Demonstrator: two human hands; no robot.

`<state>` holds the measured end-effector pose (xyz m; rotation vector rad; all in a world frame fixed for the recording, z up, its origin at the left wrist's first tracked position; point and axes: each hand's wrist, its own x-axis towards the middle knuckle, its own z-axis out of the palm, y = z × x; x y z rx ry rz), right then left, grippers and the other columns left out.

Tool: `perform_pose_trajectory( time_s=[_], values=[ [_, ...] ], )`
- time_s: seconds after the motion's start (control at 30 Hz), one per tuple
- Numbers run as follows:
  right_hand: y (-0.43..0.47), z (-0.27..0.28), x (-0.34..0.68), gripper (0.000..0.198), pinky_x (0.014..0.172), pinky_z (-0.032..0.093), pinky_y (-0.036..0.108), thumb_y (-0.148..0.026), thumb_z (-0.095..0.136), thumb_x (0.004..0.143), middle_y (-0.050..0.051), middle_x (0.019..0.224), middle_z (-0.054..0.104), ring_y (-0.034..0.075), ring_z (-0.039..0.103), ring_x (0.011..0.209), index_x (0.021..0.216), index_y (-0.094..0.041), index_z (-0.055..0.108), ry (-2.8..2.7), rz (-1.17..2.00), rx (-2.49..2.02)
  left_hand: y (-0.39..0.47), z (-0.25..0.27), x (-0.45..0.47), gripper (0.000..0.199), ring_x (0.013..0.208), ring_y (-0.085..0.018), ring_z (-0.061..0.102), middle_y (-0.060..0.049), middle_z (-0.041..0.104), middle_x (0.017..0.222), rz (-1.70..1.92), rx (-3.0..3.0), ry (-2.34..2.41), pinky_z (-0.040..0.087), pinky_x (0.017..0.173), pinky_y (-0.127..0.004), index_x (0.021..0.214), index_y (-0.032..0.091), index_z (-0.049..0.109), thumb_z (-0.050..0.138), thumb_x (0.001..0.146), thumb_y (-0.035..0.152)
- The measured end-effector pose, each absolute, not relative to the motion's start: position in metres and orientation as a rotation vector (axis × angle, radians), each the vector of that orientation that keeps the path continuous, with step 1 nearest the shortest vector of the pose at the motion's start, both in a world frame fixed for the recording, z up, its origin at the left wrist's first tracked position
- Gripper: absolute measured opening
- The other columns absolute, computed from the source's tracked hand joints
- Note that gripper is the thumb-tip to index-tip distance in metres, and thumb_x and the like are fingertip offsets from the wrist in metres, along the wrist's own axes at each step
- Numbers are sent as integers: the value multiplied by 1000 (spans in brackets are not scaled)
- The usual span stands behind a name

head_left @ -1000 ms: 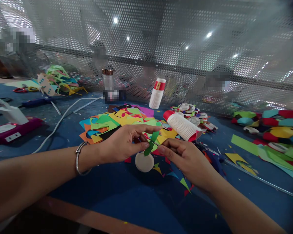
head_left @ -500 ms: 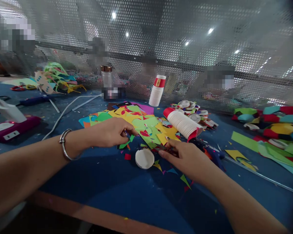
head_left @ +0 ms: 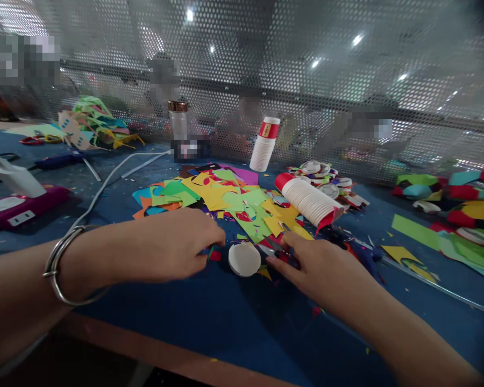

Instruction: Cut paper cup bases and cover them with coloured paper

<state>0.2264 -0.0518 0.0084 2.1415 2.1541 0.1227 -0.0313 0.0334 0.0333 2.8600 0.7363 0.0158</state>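
Observation:
My right hand (head_left: pixel 312 263) is closed around a pair of scissors (head_left: pixel 276 246), whose blades point left toward the paper pile. Just left of the blades lies a round white paper disc or cup base (head_left: pixel 244 259) on the blue table. My left hand (head_left: pixel 171 244), with metal bangles at the wrist, is curled left of the disc; what its fingers hold, if anything, is hidden. Close to its fingertips is a small red paper scrap (head_left: pixel 215 256). Beyond both hands spreads a heap of coloured paper pieces (head_left: pixel 242 201).
A stack of paper cups (head_left: pixel 311 201) lies on its side, another stack (head_left: pixel 264 148) stands behind. At right are a blue glue gun (head_left: pixel 367 252) and coloured paper shapes (head_left: pixel 468 199). A purple power strip (head_left: pixel 28 207) with a white cable sits left; perforated metal panel (head_left: pixel 298 91) behind.
My left hand has drawn back from the paper heap toward the table's front edge. My right hand still holds the scissors near the white disc. The view has shifted slightly.

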Motion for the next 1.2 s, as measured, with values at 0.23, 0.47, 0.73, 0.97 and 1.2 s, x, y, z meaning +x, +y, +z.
perform_pose_trajectory(
  time_s=[0.23,0.47,0.73,0.97,1.2],
  values=[
    [-53,10,225,32,53,29,33,-48,47,98,11,78,72,31,69,73,100,-20,62,2183,20,2168,53,51,-27,24,65,-14,62,0,71,81,228,2628,821,38,57,-25,107,22,68,55,87,23],
    [-54,13,224,34,59,34,34,-48,48,98,11,81,72,31,68,79,108,-18,63,2179,-28,2198,81,40,-34,26,78,-19,61,-5,71,91,-161,2742,895,37,63,-27,97,18,69,67,82,39],
    [-56,14,224,31,53,29,32,-45,51,97,9,72,70,29,68,70,101,-19,65,2226,53,2174,77,43,-29,12,63,-14,56,0,64,71,-172,2617,885,35,55,-24,82,18,63,66,82,30],
    [-58,15,226,30,49,27,32,-48,53,94,10,74,73,29,68,64,94,-22,66,2226,187,2138,80,37,-23,25,75,-16,65,0,67,81,170,2283,710,45,63,-24,103,19,60,69,83,30],
    [-93,17,234,23,53,44,33,-43,52,97,4,76,71,20,63,59,88,-26,65,2765,-55,2342,68,27,-12,19,72,-13,65,0,66,78,316,1964,568,50,66,-25,104,18,59,66,87,26]
  ],
)
